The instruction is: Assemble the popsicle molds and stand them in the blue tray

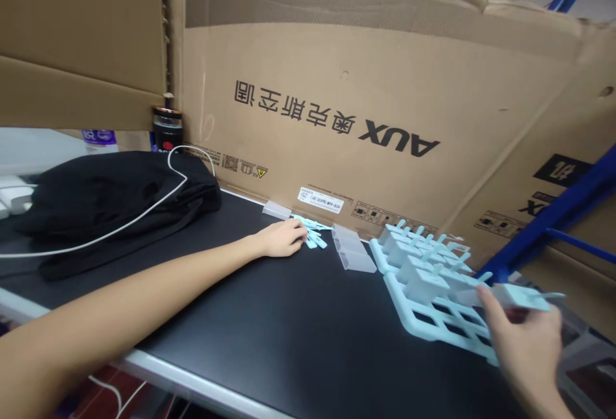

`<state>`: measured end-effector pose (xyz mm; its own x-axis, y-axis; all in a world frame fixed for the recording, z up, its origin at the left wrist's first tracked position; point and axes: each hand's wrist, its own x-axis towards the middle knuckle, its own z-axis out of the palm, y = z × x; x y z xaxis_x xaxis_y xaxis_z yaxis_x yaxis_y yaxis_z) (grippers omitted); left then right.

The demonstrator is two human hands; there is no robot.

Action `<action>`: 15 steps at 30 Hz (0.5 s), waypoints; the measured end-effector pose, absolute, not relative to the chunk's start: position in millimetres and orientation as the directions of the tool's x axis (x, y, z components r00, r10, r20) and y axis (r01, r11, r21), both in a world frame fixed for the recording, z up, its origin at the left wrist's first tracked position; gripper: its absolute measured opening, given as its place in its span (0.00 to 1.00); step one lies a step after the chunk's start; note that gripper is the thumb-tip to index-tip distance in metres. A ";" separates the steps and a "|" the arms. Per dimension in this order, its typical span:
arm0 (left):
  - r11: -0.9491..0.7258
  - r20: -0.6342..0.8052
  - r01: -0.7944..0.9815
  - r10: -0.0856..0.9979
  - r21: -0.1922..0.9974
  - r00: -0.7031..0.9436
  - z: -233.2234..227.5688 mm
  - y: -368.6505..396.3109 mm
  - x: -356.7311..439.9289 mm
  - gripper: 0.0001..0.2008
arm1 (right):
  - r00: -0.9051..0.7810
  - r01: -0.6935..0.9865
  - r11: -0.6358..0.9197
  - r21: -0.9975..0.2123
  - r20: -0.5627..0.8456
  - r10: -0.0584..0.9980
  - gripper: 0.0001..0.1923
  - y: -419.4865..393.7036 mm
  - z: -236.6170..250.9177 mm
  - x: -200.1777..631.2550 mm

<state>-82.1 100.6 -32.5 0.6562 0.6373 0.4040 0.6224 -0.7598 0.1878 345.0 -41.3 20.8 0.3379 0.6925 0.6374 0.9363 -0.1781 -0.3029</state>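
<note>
Black worktop point(289, 323) runs beneath everything, with a broad cardboard panel point(385, 79) standing behind it, its printing upside down. Closest to the right edge of the view is the held mold point(524, 296), a translucent body with a pale blue cap whose stick points right. It lies roughly sideways in the right grip point(529, 348), thumb on the near side and fingers wrapped around it. The mold is at the right side of a pale blue rack point(400, 302); whether the two touch, I cannot tell.

Several capped molds point(426, 285) sit in the rack's openings, sticks pointing up, while some front openings are bare. Just left of the rack rests a ridged translucent piece point(353, 252), and beside that lies a loose pile of pale blue sticks point(316, 239). The left grip point(282, 239) rests at this pile, fingers bent over its left end; whether it grasps a stick, I cannot tell. Behind it is another translucent piece point(276, 210), near the panel.

Farther left, a white cable point(110, 238) crosses a black cloth bundle point(120, 188), with a dark jar point(168, 129) behind. At far right, a blue metal bar point(553, 213) slants upward.
</note>
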 end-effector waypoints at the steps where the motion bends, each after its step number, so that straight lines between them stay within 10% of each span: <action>1: -0.760 0.404 0.621 0.637 0.190 0.656 -32.5 100.8 -82.4 0.08 | 0.403 0.902 -0.163 -0.401 0.642 0.653 0.23 -42.3 30.0 337.4; 6: -0.758 0.399 0.624 0.641 0.192 0.656 -32.7 101.5 -83.0 0.08 | 0.121 0.794 0.240 -0.559 0.532 0.838 0.20 -23.3 79.0 273.9; 15: -0.769 0.393 0.622 0.624 0.152 0.675 -30.8 100.8 -81.9 0.09 | -0.421 0.863 0.405 0.303 -0.012 0.907 0.25 74.4 99.0 160.6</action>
